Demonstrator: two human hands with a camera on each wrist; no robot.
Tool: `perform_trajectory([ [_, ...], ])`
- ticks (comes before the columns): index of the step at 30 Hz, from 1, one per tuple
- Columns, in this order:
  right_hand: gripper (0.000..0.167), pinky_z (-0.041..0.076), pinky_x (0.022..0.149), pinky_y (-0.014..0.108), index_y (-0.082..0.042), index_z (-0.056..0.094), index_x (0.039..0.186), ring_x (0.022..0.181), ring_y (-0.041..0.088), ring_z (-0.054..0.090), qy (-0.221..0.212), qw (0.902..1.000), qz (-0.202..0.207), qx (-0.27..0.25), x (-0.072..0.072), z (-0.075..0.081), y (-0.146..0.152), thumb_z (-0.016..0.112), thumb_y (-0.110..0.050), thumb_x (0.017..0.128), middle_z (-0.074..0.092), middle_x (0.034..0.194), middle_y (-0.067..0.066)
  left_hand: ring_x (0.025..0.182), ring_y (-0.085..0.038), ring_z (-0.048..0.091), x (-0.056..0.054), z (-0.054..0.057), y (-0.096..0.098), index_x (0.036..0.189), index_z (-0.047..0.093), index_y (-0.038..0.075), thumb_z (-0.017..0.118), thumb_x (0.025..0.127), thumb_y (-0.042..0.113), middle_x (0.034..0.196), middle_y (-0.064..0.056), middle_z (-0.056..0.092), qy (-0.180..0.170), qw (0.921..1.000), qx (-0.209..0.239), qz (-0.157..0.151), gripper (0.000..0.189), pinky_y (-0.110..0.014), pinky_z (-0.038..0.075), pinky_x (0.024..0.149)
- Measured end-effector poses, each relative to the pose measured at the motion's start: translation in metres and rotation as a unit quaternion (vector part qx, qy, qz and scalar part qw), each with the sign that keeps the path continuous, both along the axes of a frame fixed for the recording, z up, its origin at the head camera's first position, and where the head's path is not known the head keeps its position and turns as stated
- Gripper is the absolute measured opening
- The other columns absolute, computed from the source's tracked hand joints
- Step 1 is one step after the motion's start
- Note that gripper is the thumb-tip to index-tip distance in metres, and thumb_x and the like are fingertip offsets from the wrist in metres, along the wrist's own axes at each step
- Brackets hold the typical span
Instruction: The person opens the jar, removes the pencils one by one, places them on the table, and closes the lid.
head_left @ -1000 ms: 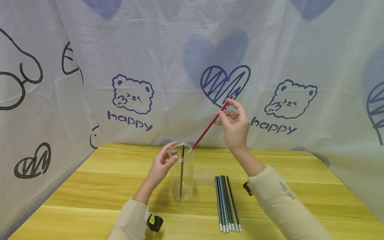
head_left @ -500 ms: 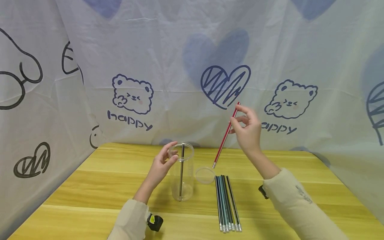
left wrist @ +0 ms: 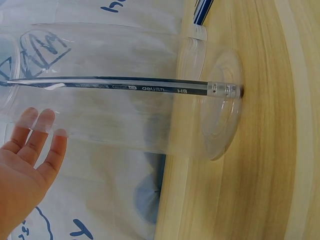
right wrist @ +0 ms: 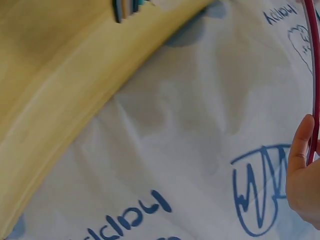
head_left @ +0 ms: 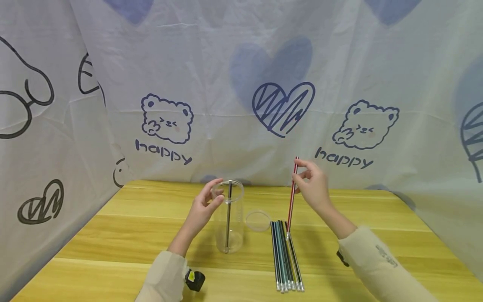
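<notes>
In the head view, my left hand [head_left: 201,205] holds the clear plastic jar [head_left: 237,222] near its rim, thumb and fingers on either side. The jar stands upright on the table. Inside it a dark pencil [head_left: 228,226] stands with its eraser end down; the left wrist view shows white print along that pencil [left wrist: 125,86]. To the right, my right hand [head_left: 316,186] pinches a red pencil [head_left: 292,201] near its upper end. This pencil hangs almost upright, its eraser end down over the row of dark and teal pencils [head_left: 283,256]; whether it touches them I cannot tell.
A round clear lid [head_left: 258,221] lies between the jar and the pencil row. The yellow wood-grain table [head_left: 124,235] ends at a white cloth backdrop [head_left: 211,84] with printed hearts and bears.
My right hand has carried the red pencil from the jar's rim rightward and down, over the pencil row, turning it nearly upright. The left hand and jar stay put.
</notes>
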State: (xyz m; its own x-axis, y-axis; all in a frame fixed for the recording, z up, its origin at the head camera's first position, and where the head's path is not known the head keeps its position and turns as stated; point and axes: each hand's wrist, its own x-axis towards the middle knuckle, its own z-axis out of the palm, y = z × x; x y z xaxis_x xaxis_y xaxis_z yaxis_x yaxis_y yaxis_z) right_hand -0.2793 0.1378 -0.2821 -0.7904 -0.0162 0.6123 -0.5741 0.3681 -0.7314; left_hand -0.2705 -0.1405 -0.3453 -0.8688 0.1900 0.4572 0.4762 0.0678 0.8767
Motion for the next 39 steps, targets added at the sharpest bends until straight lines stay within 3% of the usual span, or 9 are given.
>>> perform_trajectory([
  [7,0.037,0.05,0.045,0.029,0.008,0.051,0.116,0.064,0.022,0.055,-0.047,0.9973,-0.012,0.055,-0.003,-0.024,0.004,0.056,0.009,0.08,0.052,0.112,0.021,0.112,-0.034,0.046,0.0,0.0,0.0,0.133,0.038,0.009,0.051,0.089,0.009,0.114,-0.023,0.053,0.003,1.0,-0.003,-0.001,0.046,-0.046,0.039,0.09],
  [18,0.044,0.05,0.042,0.034,0.012,0.045,0.12,0.057,0.021,0.055,-0.114,0.9904,0.004,0.078,-0.008,-0.049,0.014,0.055,0.014,0.077,0.053,0.106,0.03,0.111,-0.036,0.046,0.001,0.0,0.0,0.133,0.039,0.012,0.052,0.089,0.011,0.115,-0.023,0.053,0.001,1.0,-0.003,-0.001,0.046,-0.046,0.039,0.09],
  [27,0.046,0.051,0.047,0.04,0.014,0.043,0.121,0.061,0.025,0.059,-0.167,0.9819,0.016,0.088,-0.012,-0.065,0.022,0.055,0.014,0.077,0.051,0.106,0.032,0.111,-0.033,0.047,0.001,0.0,0.0,0.133,0.039,0.012,0.053,0.089,0.012,0.115,-0.022,0.053,0.004,1.0,-0.005,-0.001,0.046,-0.046,0.039,0.09],
  [39,0.046,0.051,0.047,0.04,0.016,0.041,0.121,0.061,0.022,0.057,-0.242,0.9596,0.036,0.139,-0.008,-0.078,0.022,0.055,0.014,0.077,0.05,0.105,0.032,0.111,-0.033,0.047,0.001,0.002,-0.001,0.133,0.04,0.012,0.051,0.089,0.009,0.112,-0.021,0.053,0.0,1.0,-0.007,0.003,0.045,-0.046,0.039,0.09],
])
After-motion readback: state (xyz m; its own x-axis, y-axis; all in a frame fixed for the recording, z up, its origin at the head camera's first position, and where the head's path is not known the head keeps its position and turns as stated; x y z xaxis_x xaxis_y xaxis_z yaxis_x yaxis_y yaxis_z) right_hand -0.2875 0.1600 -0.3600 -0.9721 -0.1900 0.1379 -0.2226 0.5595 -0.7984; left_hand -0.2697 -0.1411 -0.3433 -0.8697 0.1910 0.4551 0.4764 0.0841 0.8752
